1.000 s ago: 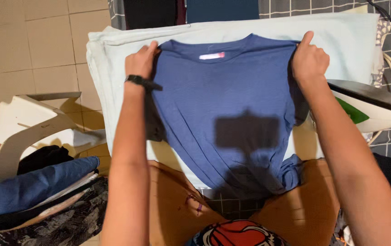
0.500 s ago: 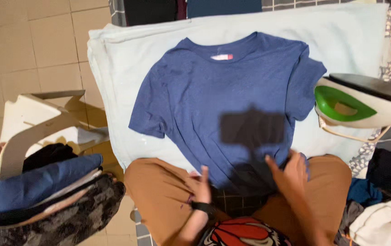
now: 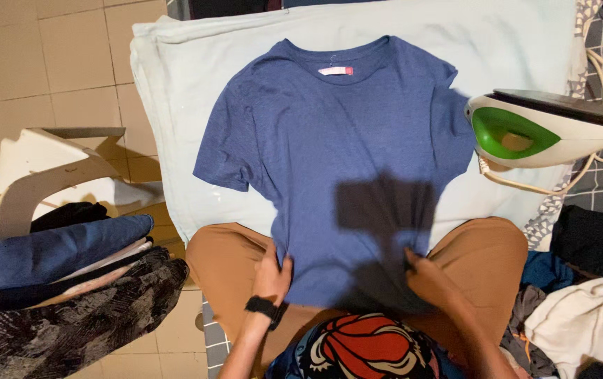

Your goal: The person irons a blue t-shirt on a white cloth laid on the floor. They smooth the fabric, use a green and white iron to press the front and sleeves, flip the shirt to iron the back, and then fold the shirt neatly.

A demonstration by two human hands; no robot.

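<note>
**Blue shirt spread flat, both hands at its hem**

Tiled floor surrounds a pale padded sheet (image 3: 526, 49) laid out as an ironing surface. Nearest the camera, the left hand (image 3: 271, 272) pinches the lower left edge of the blue T-shirt (image 3: 343, 147), thumb and fingers closed on the cloth. The right hand (image 3: 428, 279) lies at the lower right hem; shadow covers it, so its fingers seem to be gripping the fabric, though I cannot tell for sure. The shirt lies face up across the sheet and over the person's knees, collar farthest away. It looks light, soft and limp, best held at hem or shoulders. Beside the right sleeve stands a white and green iron (image 3: 547, 130); a clothes pile (image 3: 56, 281) sits left.
</note>
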